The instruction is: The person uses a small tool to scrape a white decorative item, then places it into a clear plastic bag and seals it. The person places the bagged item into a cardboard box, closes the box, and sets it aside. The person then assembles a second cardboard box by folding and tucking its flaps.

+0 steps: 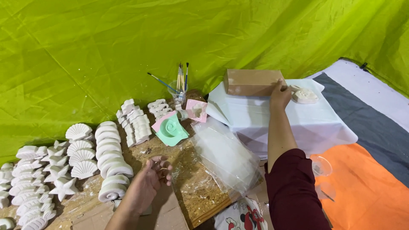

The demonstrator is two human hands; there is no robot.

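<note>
Reaching far across, the right hand lay flat on the brown cardboard box atop white sheets — light, stiff, best gripped by its ends. Left hand hovered loosely curled, empty.

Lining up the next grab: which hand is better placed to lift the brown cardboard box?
Right. The right hand already touches the cardboard box at its end; the left hand sits far off, by the white shell casts.
</note>
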